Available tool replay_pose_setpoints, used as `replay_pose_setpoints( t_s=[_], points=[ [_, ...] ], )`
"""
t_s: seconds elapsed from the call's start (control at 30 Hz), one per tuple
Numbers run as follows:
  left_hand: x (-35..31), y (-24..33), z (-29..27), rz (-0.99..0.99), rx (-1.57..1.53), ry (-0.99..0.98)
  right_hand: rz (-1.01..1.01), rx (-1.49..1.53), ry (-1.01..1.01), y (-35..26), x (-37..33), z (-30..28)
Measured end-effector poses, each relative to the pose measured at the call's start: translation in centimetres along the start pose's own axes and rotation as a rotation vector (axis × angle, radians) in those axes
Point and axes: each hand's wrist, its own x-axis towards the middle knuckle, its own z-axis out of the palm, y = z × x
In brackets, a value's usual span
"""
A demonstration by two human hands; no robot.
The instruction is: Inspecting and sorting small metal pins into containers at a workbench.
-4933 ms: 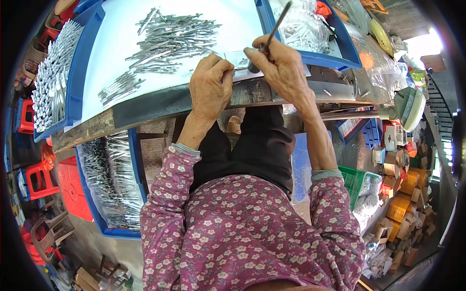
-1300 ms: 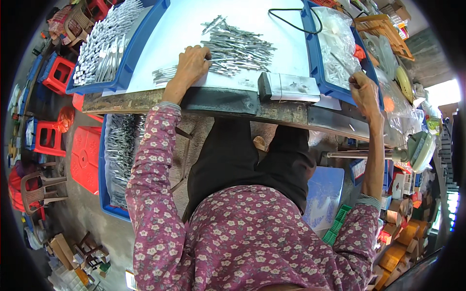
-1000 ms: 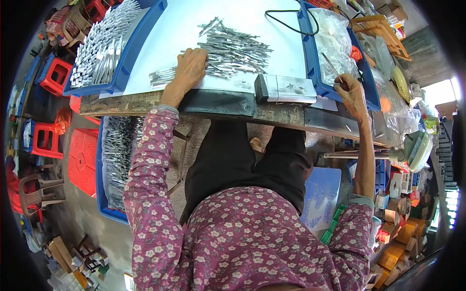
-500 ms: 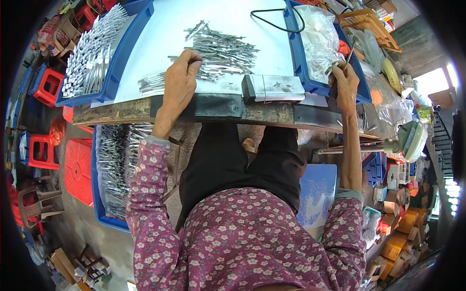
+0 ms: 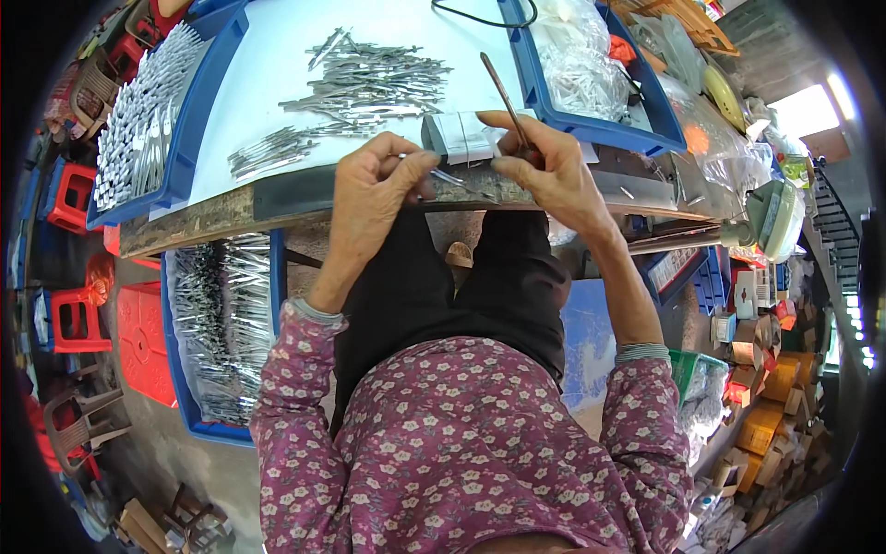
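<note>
Above the near table edge, my left hand (image 5: 377, 194) is closed, pinching a slim silvery metal piece (image 5: 448, 177) that points right. Close beside it, my right hand (image 5: 561, 175) is closed around a thin dark brown rod-like tool (image 5: 498, 85); the upper end leans up and left, and my fingers hide the lower end. Behind my hands lies a paper-covered block (image 5: 450, 136) with a band around it, partly hidden by my right fingers. A pile of slim metal pieces (image 5: 378, 81) lies on the white tabletop sheet (image 5: 277, 55), with a smaller row (image 5: 269, 152) nearer the edge.
At left, a blue tray (image 5: 197, 134) holds many white-and-silver sticks. A blue tray (image 5: 604, 132) with clear plastic bags stands at right, near a black cord (image 5: 489, 22). Below the table is another blue tray (image 5: 175, 369) of metal pieces. A lamp head (image 5: 775, 222) juts out at right.
My right hand has moved left with the tool, from beside the right tray to near my left hand. My left hand has come back from the pile, holding a metal piece. The view has shifted.
</note>
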Motion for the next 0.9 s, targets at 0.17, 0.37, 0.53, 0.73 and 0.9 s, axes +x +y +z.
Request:
replay_pose_setpoints(
  t_s=[0.17,0.37,0.53,0.73,0.9],
  points=[
    [0.4,-1.4,1.2,-0.015,-0.173,-0.069,-0.081,-0.091,0.140,0.3,-1.4,1.8],
    [0.7,-2.1,2.3,0.006,-0.265,-0.073,-0.470,-0.514,0.225,-0.2,-2.1,2.4],
    [0.6,-2.1,2.1,0.009,-0.268,-0.098,-0.542,-0.669,0.220,0.1,-2.7,2.6],
    [0.5,-2.1,2.2,0.001,-0.284,-0.111,-0.584,-0.757,0.191,0.0,-2.9,2.6],
    [0.6,-2.3,2.5,0.015,-0.305,-0.110,-0.552,-0.759,0.160,0.1,-3.0,2.5]
  ],
)
